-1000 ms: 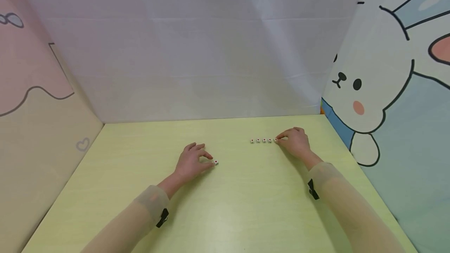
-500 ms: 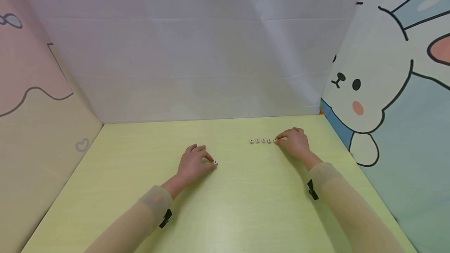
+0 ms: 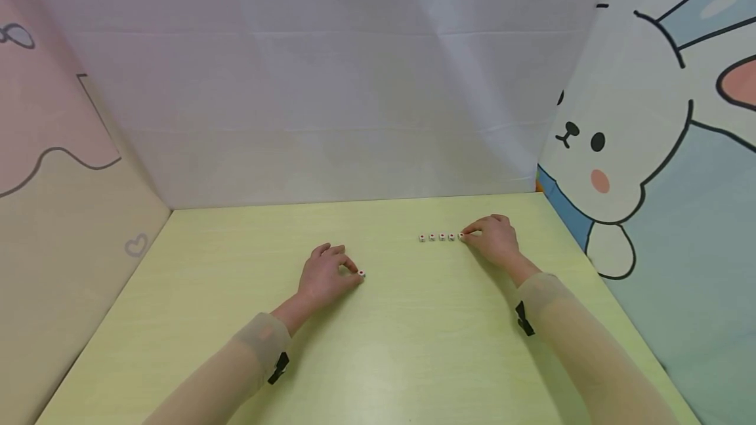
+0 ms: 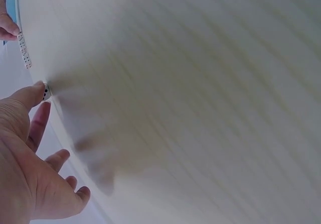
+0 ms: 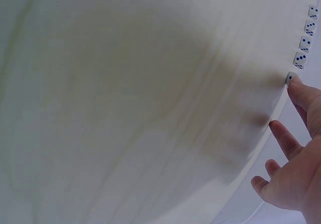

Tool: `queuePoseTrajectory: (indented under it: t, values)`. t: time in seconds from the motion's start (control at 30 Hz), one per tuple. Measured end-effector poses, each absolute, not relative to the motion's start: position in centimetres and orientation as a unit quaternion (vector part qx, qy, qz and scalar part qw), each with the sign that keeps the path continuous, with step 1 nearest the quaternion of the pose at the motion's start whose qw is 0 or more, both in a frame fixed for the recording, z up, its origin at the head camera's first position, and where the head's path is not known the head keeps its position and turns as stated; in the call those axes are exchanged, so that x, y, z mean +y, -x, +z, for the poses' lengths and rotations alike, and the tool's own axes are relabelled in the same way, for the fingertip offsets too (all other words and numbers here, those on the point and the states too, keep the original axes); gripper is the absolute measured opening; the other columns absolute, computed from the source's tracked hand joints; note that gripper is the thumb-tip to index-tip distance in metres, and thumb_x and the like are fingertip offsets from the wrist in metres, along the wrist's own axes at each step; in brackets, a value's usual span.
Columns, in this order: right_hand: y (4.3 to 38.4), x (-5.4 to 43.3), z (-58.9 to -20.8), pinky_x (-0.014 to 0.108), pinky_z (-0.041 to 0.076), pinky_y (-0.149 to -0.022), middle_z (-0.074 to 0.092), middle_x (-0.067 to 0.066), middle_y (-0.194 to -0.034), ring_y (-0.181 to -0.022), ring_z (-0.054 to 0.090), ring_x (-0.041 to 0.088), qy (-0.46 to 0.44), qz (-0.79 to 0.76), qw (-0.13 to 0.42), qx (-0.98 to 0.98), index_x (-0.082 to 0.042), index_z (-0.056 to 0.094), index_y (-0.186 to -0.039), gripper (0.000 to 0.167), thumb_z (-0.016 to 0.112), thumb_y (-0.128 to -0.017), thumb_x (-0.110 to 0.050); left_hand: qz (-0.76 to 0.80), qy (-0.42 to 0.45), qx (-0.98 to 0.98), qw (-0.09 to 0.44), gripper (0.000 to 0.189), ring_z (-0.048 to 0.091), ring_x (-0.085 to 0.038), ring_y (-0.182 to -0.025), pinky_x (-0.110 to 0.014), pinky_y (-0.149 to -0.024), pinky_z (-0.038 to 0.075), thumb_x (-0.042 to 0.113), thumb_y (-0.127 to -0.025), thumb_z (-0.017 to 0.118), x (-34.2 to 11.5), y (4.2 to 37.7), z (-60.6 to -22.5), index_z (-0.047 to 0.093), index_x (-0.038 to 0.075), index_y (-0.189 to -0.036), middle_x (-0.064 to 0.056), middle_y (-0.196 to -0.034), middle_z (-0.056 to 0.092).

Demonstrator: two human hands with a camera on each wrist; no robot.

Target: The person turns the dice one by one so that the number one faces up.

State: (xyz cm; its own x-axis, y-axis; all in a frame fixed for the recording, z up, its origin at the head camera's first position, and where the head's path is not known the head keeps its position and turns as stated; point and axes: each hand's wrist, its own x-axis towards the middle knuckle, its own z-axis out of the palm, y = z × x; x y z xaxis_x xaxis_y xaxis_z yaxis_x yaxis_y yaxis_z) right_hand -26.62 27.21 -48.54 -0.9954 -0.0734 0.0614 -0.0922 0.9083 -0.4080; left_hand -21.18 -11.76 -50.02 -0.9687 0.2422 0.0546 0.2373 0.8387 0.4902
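Observation:
My left hand (image 3: 325,279) pinches a small white die (image 3: 361,273) between thumb and index finger, low at the table's middle. In the left wrist view black pips show on that die (image 4: 46,91). Farther back and to the right, several dice (image 3: 441,237) stand in a straight row, each with a red dot on top. At the row's right end my right hand (image 3: 495,239) pinches the last die (image 3: 461,236) with its fingertips. Blue pips mark the sides of the row's dice (image 5: 305,44) in the right wrist view.
The pale yellow table (image 3: 378,353) meets a white cloth backdrop (image 3: 331,84) at its far edge. A panel with a cartoon rabbit (image 3: 626,149) borders the right side. On the left stands a pink and cream panel (image 3: 65,235).
The left hand's index finger has come down and closed with the thumb on its die. The right hand stays at the row's end. The row looks unchanged.

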Motion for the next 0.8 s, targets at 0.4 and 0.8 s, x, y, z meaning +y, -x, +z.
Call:
queuePoseTrajectory:
  t: [0.4, 0.8]
  values:
    - [26.61, 27.22, -48.65, 0.070, 0.022, -0.112, 0.067, 0.020, -0.129, -0.142, 0.028, 0.054, -0.039, 0.211, 0.022, -0.977, -0.010, 0.080, -0.113, 0.025, 0.070, -0.099, -0.028, 0.264, -0.132, 0.955, 0.001, 0.018, 0.033, -0.040, -0.146, -0.058, -0.117, 0.029, 0.041, -0.086, 0.082, -11.73, 21.35, -50.13, 0.076, 0.025, -0.086, -0.014, -0.151, 0.053]
    - [26.56, 27.25, -48.50, 0.068, 0.023, -0.113, 0.067, 0.020, -0.129, -0.141, 0.029, 0.053, -0.041, 0.206, 0.024, -0.977, -0.010, 0.080, -0.112, 0.025, 0.070, -0.099, -0.028, 0.251, -0.150, 0.956, 0.003, 0.015, 0.035, -0.042, -0.145, -0.058, -0.118, 0.028, 0.039, -0.089, 0.081, -11.64, 21.69, -49.95, 0.078, 0.024, -0.086, -0.014, -0.150, 0.054]
